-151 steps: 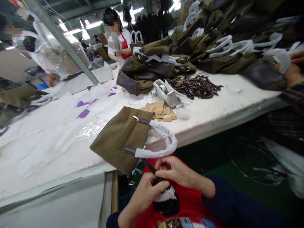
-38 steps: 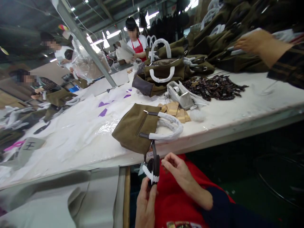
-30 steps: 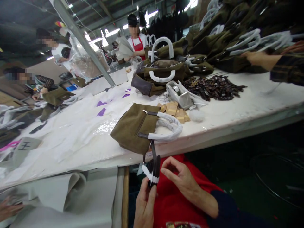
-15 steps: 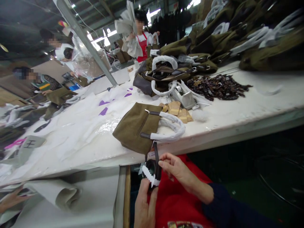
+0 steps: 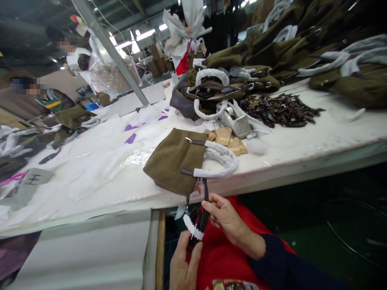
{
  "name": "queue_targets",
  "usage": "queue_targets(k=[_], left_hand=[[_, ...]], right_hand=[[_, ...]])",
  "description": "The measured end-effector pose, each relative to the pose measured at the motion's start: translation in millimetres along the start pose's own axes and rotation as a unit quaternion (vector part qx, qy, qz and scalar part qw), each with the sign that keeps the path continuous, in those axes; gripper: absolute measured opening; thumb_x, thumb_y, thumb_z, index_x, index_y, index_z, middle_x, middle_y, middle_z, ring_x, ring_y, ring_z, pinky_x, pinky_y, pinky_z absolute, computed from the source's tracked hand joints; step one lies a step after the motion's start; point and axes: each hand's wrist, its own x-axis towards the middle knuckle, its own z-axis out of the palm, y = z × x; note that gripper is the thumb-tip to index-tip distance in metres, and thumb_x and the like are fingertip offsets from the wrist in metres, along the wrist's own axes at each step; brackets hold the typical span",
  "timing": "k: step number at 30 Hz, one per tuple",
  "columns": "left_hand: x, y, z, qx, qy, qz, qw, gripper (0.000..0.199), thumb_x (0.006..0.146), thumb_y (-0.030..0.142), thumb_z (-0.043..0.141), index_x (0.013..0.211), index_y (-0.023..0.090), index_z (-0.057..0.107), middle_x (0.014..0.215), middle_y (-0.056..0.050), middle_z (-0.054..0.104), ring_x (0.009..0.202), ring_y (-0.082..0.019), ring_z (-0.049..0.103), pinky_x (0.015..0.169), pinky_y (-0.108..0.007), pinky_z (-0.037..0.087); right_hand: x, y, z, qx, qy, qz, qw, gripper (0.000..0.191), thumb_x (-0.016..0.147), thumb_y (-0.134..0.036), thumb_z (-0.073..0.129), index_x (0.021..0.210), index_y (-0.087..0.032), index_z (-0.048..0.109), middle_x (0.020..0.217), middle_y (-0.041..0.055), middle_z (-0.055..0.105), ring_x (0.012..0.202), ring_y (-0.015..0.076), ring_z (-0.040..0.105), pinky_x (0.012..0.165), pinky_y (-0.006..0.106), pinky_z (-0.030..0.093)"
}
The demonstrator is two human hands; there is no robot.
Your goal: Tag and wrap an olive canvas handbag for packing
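An olive-green handbag lies on the table near its front edge, its two handles wrapped in white. From it a dark strap hangs over the edge, coiled into loops below. My left hand pinches the bottom of the coil between thumb and fingers. A jagged-edged white strip wraps across the coil just above those fingertips. Higher up, my right hand is closed on the strap's side between thumb and forefinger.
Behind the bag are tan paper pieces, a grey tape dispenser and a heap of small dark brown parts. More olive bags are piled at the back right. Co-workers stand across the table. A metal post rises behind.
My right hand has shifted slightly right, drawing the strap outward from the coil. My left hand keeps its pinch. At the lower left, another person's hand and the folded grey sheet have gone from view.
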Motion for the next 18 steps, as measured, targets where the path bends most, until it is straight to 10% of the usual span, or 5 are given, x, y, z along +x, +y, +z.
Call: queue_targets(k=[9,13,18], left_hand=[[-3,-2,-4.3,0.036,-0.011,-0.032,0.999,0.047,0.088,0.062,0.049,0.097,0.020,0.069,0.083,-0.004,0.072,0.081,-0.021,0.066,0.077,-0.027,0.054],[-5,-10,-1.5,0.022,0.017,-0.046,0.999,0.049,0.090,0.057,0.048,0.113,0.019,0.069,0.109,-0.009,0.074,0.104,-0.026,0.066,0.092,-0.031,0.050],[-5,-13,-5.0,0.046,0.006,-0.041,0.998,0.043,0.092,0.053,0.046,0.111,0.021,0.068,0.105,-0.007,0.074,0.100,-0.025,0.067,0.086,-0.031,0.050]], right_hand=[[7,8,0,-0.015,0.018,0.023,0.999,0.047,0.074,-0.057,0.075,0.077,-0.020,0.047,0.053,-0.0101,0.043,0.038,0.0029,0.028,0.036,0.017,0.021],[9,8,-10,-0.130,-0.025,0.035,0.991,0.046,0.080,-0.062,0.066,0.075,-0.019,0.049,0.052,-0.0061,0.048,0.038,0.0063,0.035,0.037,0.021,0.025],[-15,-17,-19,-0.353,0.043,-0.190,0.915,0.018,0.093,-0.038,0.059,0.097,-0.021,0.063,0.088,0.0051,0.065,0.070,0.0154,0.056,0.066,0.029,0.046]])
